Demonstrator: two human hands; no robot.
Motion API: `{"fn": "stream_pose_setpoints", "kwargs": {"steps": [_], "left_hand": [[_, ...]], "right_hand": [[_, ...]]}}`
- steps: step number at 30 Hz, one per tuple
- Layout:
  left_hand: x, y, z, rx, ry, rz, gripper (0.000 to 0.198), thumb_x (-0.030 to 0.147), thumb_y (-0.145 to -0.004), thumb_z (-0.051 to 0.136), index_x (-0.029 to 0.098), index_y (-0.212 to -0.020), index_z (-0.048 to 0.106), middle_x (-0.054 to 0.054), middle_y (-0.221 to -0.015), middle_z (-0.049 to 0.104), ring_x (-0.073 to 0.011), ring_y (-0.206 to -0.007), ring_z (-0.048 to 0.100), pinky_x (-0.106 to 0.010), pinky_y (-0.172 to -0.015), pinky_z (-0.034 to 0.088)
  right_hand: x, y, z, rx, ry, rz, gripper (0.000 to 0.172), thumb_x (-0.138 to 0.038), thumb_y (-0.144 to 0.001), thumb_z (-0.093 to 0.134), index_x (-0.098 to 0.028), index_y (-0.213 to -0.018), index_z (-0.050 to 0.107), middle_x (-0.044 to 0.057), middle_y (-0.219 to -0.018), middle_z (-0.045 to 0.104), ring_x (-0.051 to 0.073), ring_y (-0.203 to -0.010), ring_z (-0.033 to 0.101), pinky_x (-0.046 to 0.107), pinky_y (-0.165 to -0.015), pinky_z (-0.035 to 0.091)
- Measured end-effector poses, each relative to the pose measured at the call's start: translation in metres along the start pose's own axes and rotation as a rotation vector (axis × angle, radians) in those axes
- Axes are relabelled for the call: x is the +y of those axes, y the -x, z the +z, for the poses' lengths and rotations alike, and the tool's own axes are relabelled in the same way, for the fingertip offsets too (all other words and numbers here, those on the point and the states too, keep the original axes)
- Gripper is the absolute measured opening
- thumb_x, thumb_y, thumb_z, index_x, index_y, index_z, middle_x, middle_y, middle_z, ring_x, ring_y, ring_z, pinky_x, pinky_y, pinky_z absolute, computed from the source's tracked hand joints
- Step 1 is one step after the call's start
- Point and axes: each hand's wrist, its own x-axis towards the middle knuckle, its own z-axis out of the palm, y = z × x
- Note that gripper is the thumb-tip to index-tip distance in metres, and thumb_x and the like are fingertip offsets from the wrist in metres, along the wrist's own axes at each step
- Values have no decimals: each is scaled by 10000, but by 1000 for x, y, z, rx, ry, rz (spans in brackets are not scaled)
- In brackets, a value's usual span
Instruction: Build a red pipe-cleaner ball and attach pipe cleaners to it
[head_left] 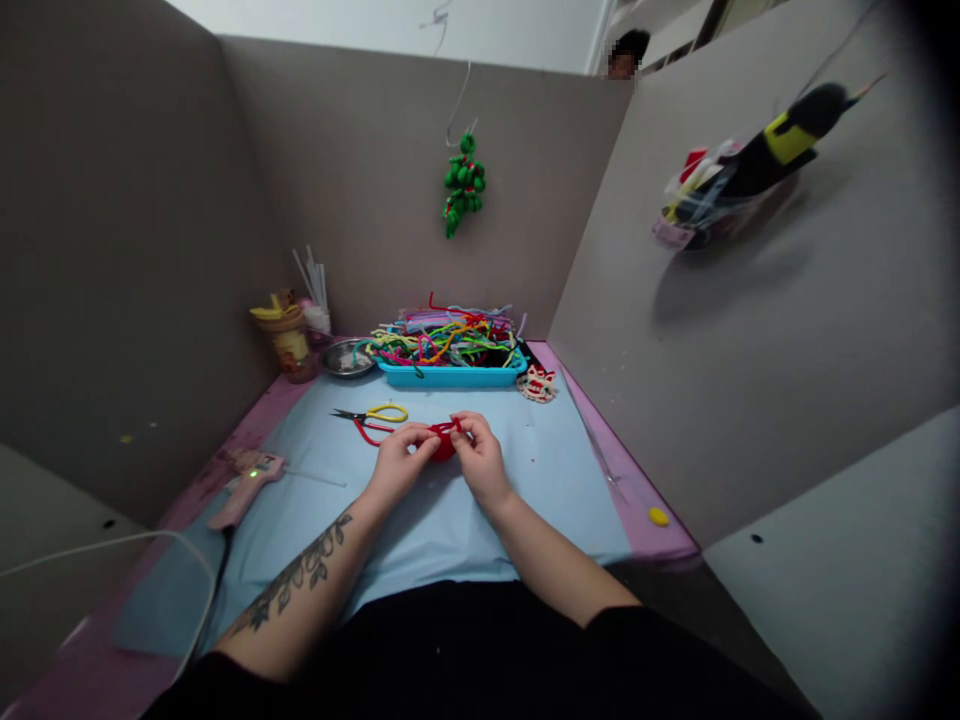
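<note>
The left hand (pixel 405 452) is mostly closed, its thumb and curled fingers pinching the left edge of a small red piece (pixel 444 446). The right hand (pixel 481 456) mirrors it, thumb and fingertips gripping the piece's upper right side, the other fingers bent behind. The two hands sit close together, with the piece between them, just above the blue cloth (pixel 480 535) on the table.

The red piece is deep red all over, rounded below, with narrow strips or loops along its top; the fingers cover both sides, so its full shape is hard to make out.

Just left of the left hand lie scissors (pixel 360 418), blades spread, with one yellow and one red handle. Beyond the hands stands a blue tray (pixel 454 377) heaped with colourful fuzzy stems (pixel 442 345). A pink glue gun (pixel 246 493) lies farther left.
</note>
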Motion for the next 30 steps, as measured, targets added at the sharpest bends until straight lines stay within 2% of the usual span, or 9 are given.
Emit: {"fn": "stream_pose_setpoints", "kwargs": {"steps": [10,15,18,20,22,24,27,30], "left_hand": [[6,1,1,20,45,-31,178,332,-772,628,174,-725,696,-98,-930,661,-224,-902,628,-357,-780,515],[10,2,0,-14,37,-27,186,333,-778,612,177,-710,687,-89,-944,628,-216,-924,598,-355,-827,485],[9,2,-1,-29,124,-77,193,342,-754,635,172,-680,689,-110,-1048,620,-240,-1040,567,-364,-902,444],[7,0,-2,-22,257,-161,198,348,-719,667,163,-650,683,-129,-1178,599,-268,-1137,529,-367,-939,416],[4,-2,-5,5,429,-263,213,355,-675,700,151,-622,670,-137,-1286,562,-289,-1176,508,-364,-937,413],[2,-4,-7,27,582,-359,234,361,-639,722,139,-604,657,-135,-1354,526,-295,-1152,521,-357,-894,433],[1,-5,-8,0,692,-447,243,356,-615,739,126,-612,662,-127,-1397,495,-280,-1084,553,-337,-826,454],[0,-5,-6,-51,704,-495,221,332,-607,753,125,-622,678,-119,-1391,505,-257,-1020,581,-329,-804,458]], "right_hand": [[-1,6,1,-109,-21,51,197,-347,-793,632,-201,-674,574,85,-1109,547,214,-1073,554,348,-920,445],[0,5,-4,-96,-61,35,207,-365,-774,666,-196,-673,600,86,-1148,536,227,-1139,526,377,-1003,394],[3,3,-8,-155,-72,19,224,-405,-761,690,-197,-692,648,91,-1208,531,239,-1202,491,383,-1033,366],[6,0,-10,-203,-118,33,245,-449,-748,700,-218,-829,699,88,-1340,478,251,-1274,438,382,-1052,349],[11,-3,-10,-207,-213,99,406,-508,-738,690,-260,-1059,677,73,-1441,410,259,-1321,396,392,-1057,347],[16,-8,-10,-184,-286,207,505,-562,-740,660,-267,-1151,643,78,-1436,434,265,-1315,404,410,-1054,350],[19,-12,-10,-200,-293,341,412,-563,-721,672,-206,-922,725,100,-1322,544,276,-1241,471,419,-1041,354],[17,-13,-10,-237,-332,430,317,-483,-657,747,-173,-713,717,99,-1265,582,269,-1159,529,394,-994,389]]}}
